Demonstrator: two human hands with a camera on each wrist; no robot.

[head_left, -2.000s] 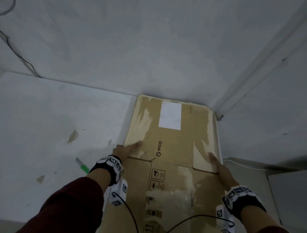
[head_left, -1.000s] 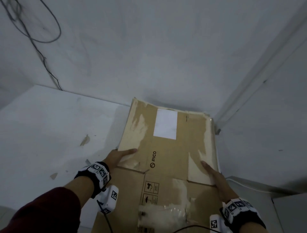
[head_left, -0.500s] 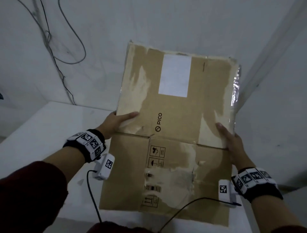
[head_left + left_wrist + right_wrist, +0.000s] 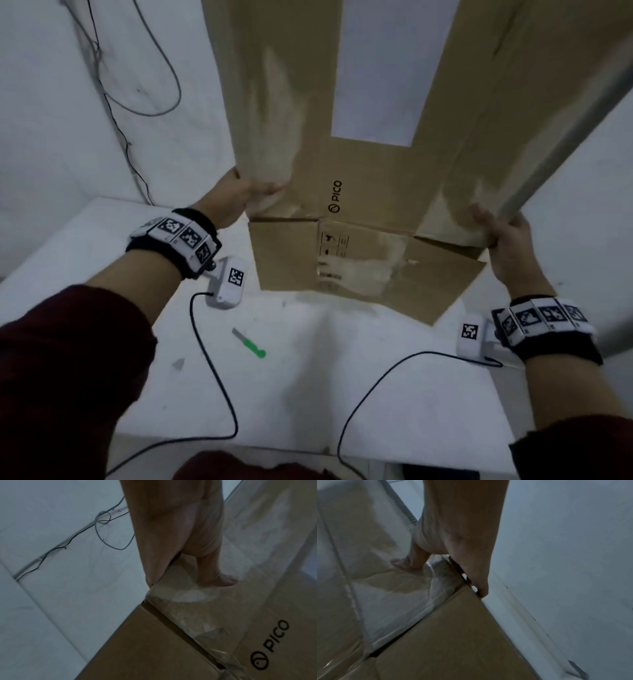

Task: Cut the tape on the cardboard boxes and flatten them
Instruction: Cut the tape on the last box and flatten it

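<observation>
My left hand (image 4: 236, 198) grips the left edge of a flattened cardboard box (image 4: 376, 164), thumb on the face turned to me, fingers wrapped behind. The box is lifted off the white surface (image 4: 291, 383) and stands nearly upright, its long axis running up out of view, its lower flaps (image 4: 359, 270) hanging toward the surface. A knife with a green handle (image 4: 249, 343) lies on the surface below, apart from the box. On the face, black letters read "PICO" (image 4: 336, 192) beside a round logo, turned sideways; above sits a blank white label (image 4: 387, 75), below small handling symbols too blurred to read. Shiny tape remnants streak the cardboard. My right hand (image 4: 503, 236) clasps the right edge the same way.
</observation>
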